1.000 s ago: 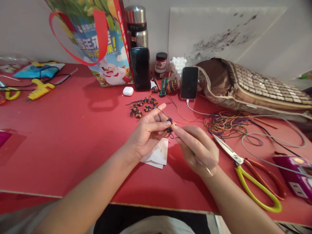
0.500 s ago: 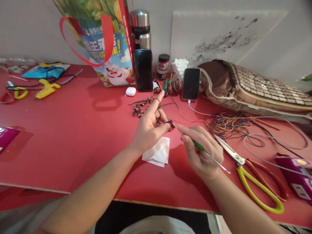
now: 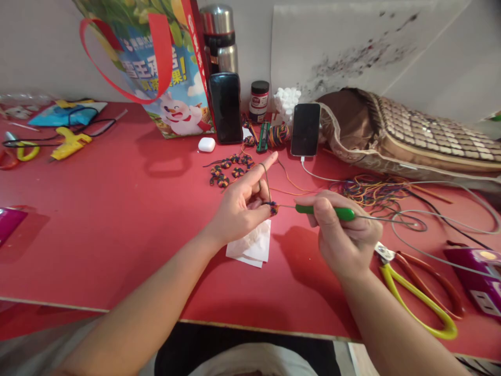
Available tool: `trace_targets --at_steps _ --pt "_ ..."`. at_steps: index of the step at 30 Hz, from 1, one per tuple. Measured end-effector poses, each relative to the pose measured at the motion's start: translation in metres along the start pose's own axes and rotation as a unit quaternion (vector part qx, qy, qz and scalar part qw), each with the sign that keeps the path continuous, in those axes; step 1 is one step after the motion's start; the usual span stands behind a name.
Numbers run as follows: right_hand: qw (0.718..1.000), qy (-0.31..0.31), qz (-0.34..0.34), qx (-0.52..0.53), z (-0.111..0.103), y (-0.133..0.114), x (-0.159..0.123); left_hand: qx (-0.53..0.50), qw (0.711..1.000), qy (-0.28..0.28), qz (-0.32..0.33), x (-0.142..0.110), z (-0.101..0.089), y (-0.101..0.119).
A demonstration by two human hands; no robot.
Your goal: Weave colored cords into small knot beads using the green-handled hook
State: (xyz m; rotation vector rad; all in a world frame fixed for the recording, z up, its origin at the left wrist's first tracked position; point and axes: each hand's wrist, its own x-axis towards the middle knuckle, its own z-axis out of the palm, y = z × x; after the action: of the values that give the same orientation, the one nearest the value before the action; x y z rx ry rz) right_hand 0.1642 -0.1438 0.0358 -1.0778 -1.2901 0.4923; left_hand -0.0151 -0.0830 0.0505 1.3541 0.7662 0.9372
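Between thumb and fingers, my left hand pinches a small multicoloured crochet piece. Its index finger points up and away, with a dark strand of yarn looped over it and running down to the piece. My right hand grips the green handle of a crochet hook. The hook's thin front end reaches left to the crochet piece; its exact tip is hidden there. The hook's other metal end sticks out to the right. Beyond my left hand lie several small crocheted rounds in the same colours.
White paper lies below my left hand. Large scissors sit right of my right wrist, beside tangled yarn and a charging cable. Farther back stand a phone, a dark phone, a yarn ball and a gift bag.
My right hand has moved right and turned, so the hook now lies nearly level with its green handle exposed. My left index finger has stretched farther out. The camera view has shifted slightly.
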Motion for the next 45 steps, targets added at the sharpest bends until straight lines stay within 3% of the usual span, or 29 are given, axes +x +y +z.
trace_targets --at_steps 3,7,14,19,27,34,39,45 --pt "0.989 0.044 0.093 0.103 0.001 0.004 0.004 0.001 1.0 -0.03 0.001 -0.001 0.0 0.002" --pt "0.953 0.063 0.212 0.205 0.001 0.003 0.016 -0.023 0.998 -0.052 0.016 -0.001 0.0 0.004" --pt "0.904 -0.012 0.307 0.299 0.002 0.002 0.023 -0.082 0.994 -0.067 0.015 0.0 0.001 0.001" --pt "0.88 -0.071 0.309 0.355 0.004 0.002 0.017 -0.114 0.993 -0.023 0.002 0.001 0.006 -0.002" --pt "0.887 -0.032 0.299 0.352 0.017 0.007 0.011 -0.113 0.99 0.088 -0.014 0.002 0.007 0.002" --pt "0.879 -0.041 0.305 0.365 0.017 0.012 0.009 -0.123 0.988 0.083 -0.041 0.0 0.008 0.005" --pt "0.868 -0.084 0.308 0.38 0.014 0.008 0.009 -0.131 0.986 0.092 -0.045 0.001 0.008 0.005" --pt "0.902 -0.065 0.253 0.344 0.013 0.008 0.006 -0.186 0.977 0.088 -0.048 0.0 0.013 0.003"
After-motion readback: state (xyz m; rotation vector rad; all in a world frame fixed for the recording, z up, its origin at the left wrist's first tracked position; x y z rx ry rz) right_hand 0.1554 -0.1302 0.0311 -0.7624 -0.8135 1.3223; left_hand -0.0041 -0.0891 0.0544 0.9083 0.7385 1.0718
